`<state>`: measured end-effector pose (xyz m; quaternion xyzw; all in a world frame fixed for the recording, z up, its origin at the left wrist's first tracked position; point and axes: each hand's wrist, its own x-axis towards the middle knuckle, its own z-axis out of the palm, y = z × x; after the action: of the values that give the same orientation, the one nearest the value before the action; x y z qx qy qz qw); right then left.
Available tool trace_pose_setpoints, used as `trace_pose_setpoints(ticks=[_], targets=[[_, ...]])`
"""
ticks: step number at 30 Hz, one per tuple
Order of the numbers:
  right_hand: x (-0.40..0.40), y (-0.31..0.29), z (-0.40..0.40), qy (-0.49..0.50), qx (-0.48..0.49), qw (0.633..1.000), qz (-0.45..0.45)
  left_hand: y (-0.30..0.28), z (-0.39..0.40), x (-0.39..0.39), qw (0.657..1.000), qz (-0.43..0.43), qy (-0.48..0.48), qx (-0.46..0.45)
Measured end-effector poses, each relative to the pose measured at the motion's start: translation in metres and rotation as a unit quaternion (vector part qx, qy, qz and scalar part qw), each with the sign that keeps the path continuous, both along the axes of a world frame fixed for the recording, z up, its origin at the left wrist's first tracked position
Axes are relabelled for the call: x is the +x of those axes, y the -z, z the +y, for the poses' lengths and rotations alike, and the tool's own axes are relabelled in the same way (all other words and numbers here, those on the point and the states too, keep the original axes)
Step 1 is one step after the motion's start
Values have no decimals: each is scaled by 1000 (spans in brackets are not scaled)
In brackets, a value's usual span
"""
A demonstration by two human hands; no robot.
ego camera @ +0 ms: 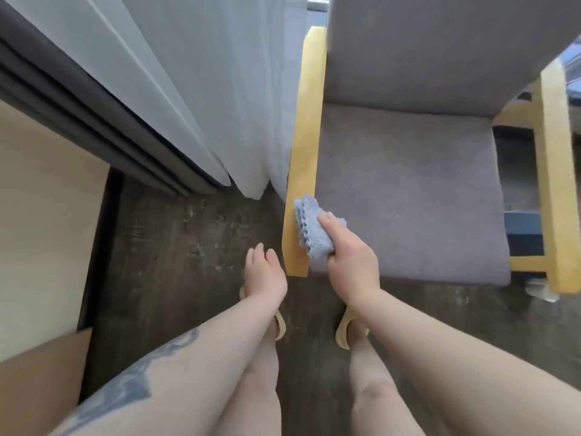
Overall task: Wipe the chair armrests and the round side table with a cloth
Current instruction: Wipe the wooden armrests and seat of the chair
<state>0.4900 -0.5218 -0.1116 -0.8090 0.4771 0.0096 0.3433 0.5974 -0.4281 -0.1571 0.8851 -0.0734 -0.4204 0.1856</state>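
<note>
Right hand [351,262], fingers closed around a folded blue cloth [314,231] pressed on the near end of the chair's left wooden armrest [303,146]; left hand [265,272] open, empty; the narrow rail could let the cloth slip onto the seat cushion [408,190].

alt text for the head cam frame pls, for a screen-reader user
Seen from above, the right hand presses a folded blue cloth on the near end of a grey chair's left wooden armrest. The left hand hovers open and empty beside it, over dark flooring.
</note>
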Motion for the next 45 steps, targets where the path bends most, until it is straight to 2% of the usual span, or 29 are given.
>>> trace_pose_setpoints(ticks=[3,6,8,10,11,13,15,19,21,23,25,27,30,34,36,37,40,41,45], targets=[[-3,42,-9,-86,-58,994,-19,44,-24,-18,988,8,-154,-23],[-15,76,-12,-240,-132,959,-65,75,-34,-43,991,8,-136,-8],[-20,90,-14,-323,-128,934,-81,95,-32,-50,973,-70,-206,-73],[-21,97,-24,-399,-126,907,-54,117,-30,-56,954,-133,-244,-115],[-19,99,-32,-435,-137,889,-37,123,-29,-58,943,-204,-240,-108],[-12,103,-50,-481,-156,863,-12,109,-43,-52,929,-239,-271,-80],[-6,105,-64,-469,-157,869,-3,92,-55,-53,914,-220,-338,-41],[-12,105,-41,-381,-129,915,-22,93,-59,-50,890,-253,-378,-20],[-12,104,-30,-397,-101,912,-34,100,-53,-49,901,-235,-364,-34],[1,101,-45,-441,-92,893,-28,100,-54,-54,905,-232,-355,-33],[19,96,-70,-459,-84,885,11,97,-62,-57,891,-250,-378,-24],[28,92,-87,-424,-92,900,46,91,-67,-58,882,-250,-400,-2],[18,89,-85,-391,-81,915,48,90,-65,-62,894,-252,-370,17],[4,86,-67,-506,-27,862,22,95,-62,-62,899,-307,-310,30],[11,87,-77,-532,-33,845,27,98,-58,-67,909,-333,-245,46],[14,89,-84,-522,-39,851,33,98,-55,-71,916,-343,-202,47],[14,88,-93,-413,-57,907,57,95,-45,-84,930,-361,-47,45],[11,87,-86,-393,-61,915,63,94,-41,-87,929,-367,-1,41],[14,79,-56,-450,-29,892,33,98,-30,-89,923,-366,107,47]])
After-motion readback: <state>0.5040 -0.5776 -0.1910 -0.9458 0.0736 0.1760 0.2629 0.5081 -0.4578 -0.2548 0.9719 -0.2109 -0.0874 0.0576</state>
